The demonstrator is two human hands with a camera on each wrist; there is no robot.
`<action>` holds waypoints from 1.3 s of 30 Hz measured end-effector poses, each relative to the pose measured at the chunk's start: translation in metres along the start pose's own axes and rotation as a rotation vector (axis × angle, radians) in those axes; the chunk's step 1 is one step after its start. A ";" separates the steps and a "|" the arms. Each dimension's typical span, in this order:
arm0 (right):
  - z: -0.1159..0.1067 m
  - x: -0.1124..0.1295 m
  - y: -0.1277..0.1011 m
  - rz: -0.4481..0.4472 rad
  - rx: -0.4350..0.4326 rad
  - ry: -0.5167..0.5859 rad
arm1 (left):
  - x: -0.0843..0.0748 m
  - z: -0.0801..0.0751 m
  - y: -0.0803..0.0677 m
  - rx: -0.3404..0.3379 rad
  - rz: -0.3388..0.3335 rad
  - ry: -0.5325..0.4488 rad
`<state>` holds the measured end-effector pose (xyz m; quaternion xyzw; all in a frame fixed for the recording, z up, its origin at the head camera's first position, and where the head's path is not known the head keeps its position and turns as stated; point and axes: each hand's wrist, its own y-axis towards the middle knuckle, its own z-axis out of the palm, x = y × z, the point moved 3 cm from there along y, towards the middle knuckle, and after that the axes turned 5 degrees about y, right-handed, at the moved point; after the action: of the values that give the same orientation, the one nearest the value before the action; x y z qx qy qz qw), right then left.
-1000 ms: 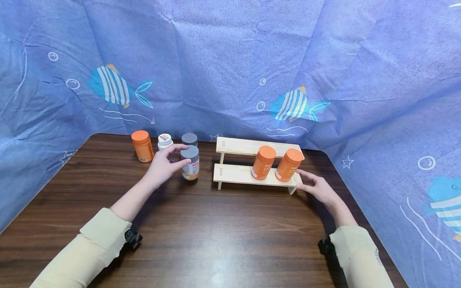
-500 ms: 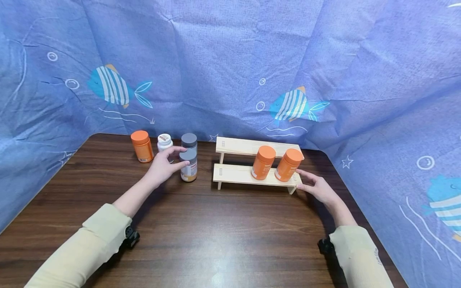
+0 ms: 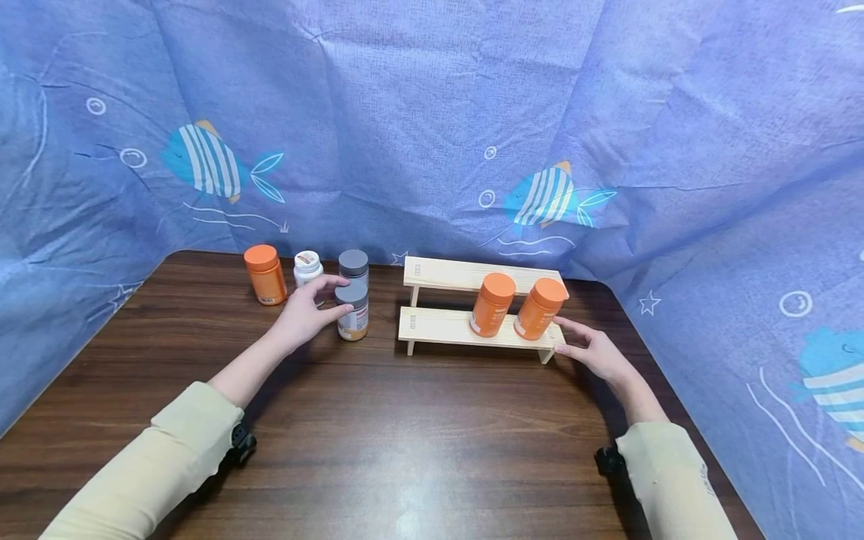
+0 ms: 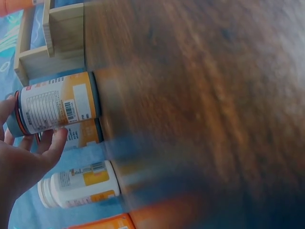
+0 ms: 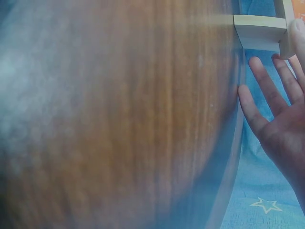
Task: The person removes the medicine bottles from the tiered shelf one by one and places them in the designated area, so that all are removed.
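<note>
My left hand pinches a grey-lidded supplement bottle near its lid, thumb in front and fingers behind. It stands upright just before a second grey-lidded bottle, partly hidden. In the left wrist view the held bottle shows a white and yellow label. At the right end of a two-step wooden rack, my right hand touches the lower step with thumb and forefinger. Its other fingers are spread, as the right wrist view shows. Two orange bottles, one left and one right, stand on that step.
Left of the held bottle stand a white bottle and another orange bottle, near the back edge of the dark wooden table. A blue fish-patterned cloth hangs behind and along the sides.
The held grey-lidded bottle has shifted slightly left and down with my left hand, exposing more of the bottle behind it. My right hand and the rack hold their place.
</note>
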<state>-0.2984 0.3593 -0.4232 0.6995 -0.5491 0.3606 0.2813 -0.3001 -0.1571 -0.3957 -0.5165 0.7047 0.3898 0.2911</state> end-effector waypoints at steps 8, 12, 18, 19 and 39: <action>0.002 0.017 -0.005 0.001 0.010 0.008 | -0.010 -0.003 -0.003 0.006 0.003 0.018; 0.000 -0.005 0.003 -0.001 0.001 -0.005 | -0.010 -0.006 -0.001 0.005 0.008 0.037; -0.001 -0.010 0.004 -0.020 -0.009 -0.028 | -0.026 -0.013 -0.001 -0.016 0.037 0.048; -0.001 -0.009 0.003 -0.019 -0.012 -0.028 | -0.029 -0.014 -0.001 -0.025 0.043 0.050; -0.002 -0.006 0.003 0.016 -0.007 -0.030 | -0.094 0.004 -0.003 -0.005 0.108 0.010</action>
<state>-0.3022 0.3636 -0.4275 0.6993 -0.5604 0.3502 0.2725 -0.2691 -0.1070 -0.3226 -0.4804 0.7319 0.4042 0.2647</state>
